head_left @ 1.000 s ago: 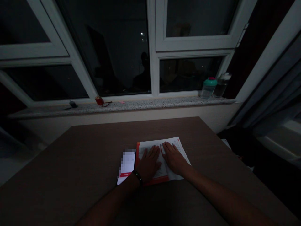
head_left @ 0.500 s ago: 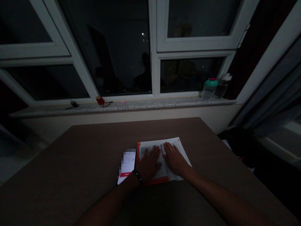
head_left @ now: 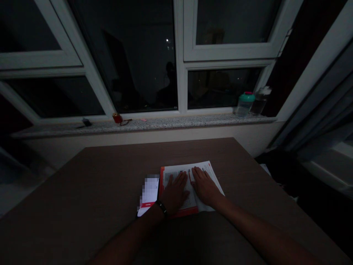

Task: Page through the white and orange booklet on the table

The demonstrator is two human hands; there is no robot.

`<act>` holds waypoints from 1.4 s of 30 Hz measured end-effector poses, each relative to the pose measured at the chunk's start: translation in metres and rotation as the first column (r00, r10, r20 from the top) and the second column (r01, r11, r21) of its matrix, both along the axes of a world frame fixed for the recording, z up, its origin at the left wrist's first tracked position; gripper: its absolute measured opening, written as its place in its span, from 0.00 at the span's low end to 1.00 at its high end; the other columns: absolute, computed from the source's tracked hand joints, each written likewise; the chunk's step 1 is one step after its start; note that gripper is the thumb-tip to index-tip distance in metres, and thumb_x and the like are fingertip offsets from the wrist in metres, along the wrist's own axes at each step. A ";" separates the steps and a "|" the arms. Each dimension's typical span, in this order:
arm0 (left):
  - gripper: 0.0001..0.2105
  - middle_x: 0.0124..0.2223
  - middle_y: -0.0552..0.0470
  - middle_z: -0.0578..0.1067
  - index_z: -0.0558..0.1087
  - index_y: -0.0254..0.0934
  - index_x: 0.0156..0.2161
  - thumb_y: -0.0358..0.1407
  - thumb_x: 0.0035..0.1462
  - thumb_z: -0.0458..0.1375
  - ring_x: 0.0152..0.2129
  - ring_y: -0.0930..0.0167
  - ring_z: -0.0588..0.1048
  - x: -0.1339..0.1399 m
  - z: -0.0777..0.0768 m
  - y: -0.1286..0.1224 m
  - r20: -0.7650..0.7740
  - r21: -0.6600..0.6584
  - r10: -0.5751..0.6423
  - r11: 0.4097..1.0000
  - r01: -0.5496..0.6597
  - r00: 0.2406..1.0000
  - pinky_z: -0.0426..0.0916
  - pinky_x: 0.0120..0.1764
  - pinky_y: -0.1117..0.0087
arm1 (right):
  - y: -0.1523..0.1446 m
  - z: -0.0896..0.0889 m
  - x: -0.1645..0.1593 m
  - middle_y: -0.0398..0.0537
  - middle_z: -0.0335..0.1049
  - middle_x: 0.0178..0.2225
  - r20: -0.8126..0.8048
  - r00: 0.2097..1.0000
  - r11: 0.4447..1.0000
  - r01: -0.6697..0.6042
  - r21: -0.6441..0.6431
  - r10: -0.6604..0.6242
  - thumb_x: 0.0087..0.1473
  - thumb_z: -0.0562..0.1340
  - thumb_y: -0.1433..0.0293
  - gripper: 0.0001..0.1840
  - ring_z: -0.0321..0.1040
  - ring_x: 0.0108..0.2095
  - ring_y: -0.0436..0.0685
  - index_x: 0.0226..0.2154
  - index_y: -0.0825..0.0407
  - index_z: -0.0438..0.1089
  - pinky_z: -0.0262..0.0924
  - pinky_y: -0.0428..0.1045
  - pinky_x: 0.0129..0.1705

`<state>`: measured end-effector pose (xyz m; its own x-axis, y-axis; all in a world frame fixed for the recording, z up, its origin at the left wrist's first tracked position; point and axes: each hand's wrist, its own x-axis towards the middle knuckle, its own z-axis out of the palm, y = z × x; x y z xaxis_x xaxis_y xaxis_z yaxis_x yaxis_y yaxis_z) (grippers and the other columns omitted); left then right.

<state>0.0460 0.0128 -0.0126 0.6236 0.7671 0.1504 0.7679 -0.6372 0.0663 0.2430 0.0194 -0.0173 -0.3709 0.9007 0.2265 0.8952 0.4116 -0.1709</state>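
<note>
On the brown table lies an opened book or magazine (head_left: 190,210) with white printed pages and an orange-red border on its left side. My left hand (head_left: 175,193), with a dark band at the wrist, rests flat on the left page, fingers stretched out. Flat on the right page lies my right hand (head_left: 205,187), its fingers extended and close together. Both palms touch the paper and hide much of the print. Just left of the book sits a phone (head_left: 150,189) with a lit white screen and a red strip, partly blurred out; my left wrist is beside its lower edge.
The dark wood table (head_left: 116,176) reaches to a wall under the window. A speckled stone sill (head_left: 165,122) holds a small red object (head_left: 117,118), a green-lidded bottle (head_left: 245,105) and a clear bottle (head_left: 260,101). Grey curtains (head_left: 311,99) hang at right.
</note>
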 end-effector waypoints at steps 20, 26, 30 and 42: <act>0.25 0.69 0.42 0.53 0.54 0.37 0.66 0.43 0.67 0.49 0.66 0.61 0.50 -0.003 0.011 0.009 0.066 -0.020 -0.011 1.000 0.013 0.998 0.49 0.63 0.48 | 0.013 -0.002 0.009 0.64 0.58 0.61 -0.153 0.987 0.994 -0.041 0.096 0.056 0.62 0.55 0.69 0.27 0.53 0.63 0.66 0.62 0.58 0.57 0.51 0.62 0.63; 0.20 0.66 0.41 0.59 0.61 0.38 0.62 0.40 0.67 0.50 0.64 0.62 0.57 -0.003 0.010 0.012 0.092 -0.006 -0.021 1.000 0.022 0.996 0.50 0.64 0.52 | 0.010 0.001 0.006 0.61 0.59 0.60 -0.132 0.985 0.989 -0.096 0.110 0.110 0.62 0.55 0.72 0.25 0.55 0.61 0.65 0.61 0.55 0.59 0.55 0.61 0.62; 0.27 0.69 0.37 0.52 0.55 0.34 0.65 0.43 0.66 0.51 0.66 0.60 0.50 -0.003 0.002 0.011 0.112 -0.016 -0.053 0.998 0.055 0.992 0.51 0.64 0.52 | 0.010 -0.002 0.004 0.62 0.57 0.62 -0.118 0.988 0.989 -0.085 0.118 0.099 0.63 0.54 0.71 0.25 0.52 0.63 0.66 0.61 0.56 0.59 0.54 0.62 0.62; 0.29 0.70 0.35 0.48 0.50 0.32 0.67 0.45 0.67 0.49 0.67 0.58 0.46 -0.002 -0.008 0.008 0.130 0.006 -0.015 1.000 0.015 0.991 0.50 0.64 0.51 | 0.011 -0.010 0.005 0.65 0.50 0.66 -0.092 0.994 0.995 -0.047 0.086 0.055 0.64 0.53 0.68 0.27 0.45 0.66 0.67 0.63 0.60 0.55 0.48 0.63 0.65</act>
<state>0.0437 0.0213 -0.0209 0.6100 0.7569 0.2347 0.7433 -0.6492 0.1618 0.2480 0.0303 -0.0274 -0.3895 0.8574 0.3364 0.8542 0.4729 -0.2162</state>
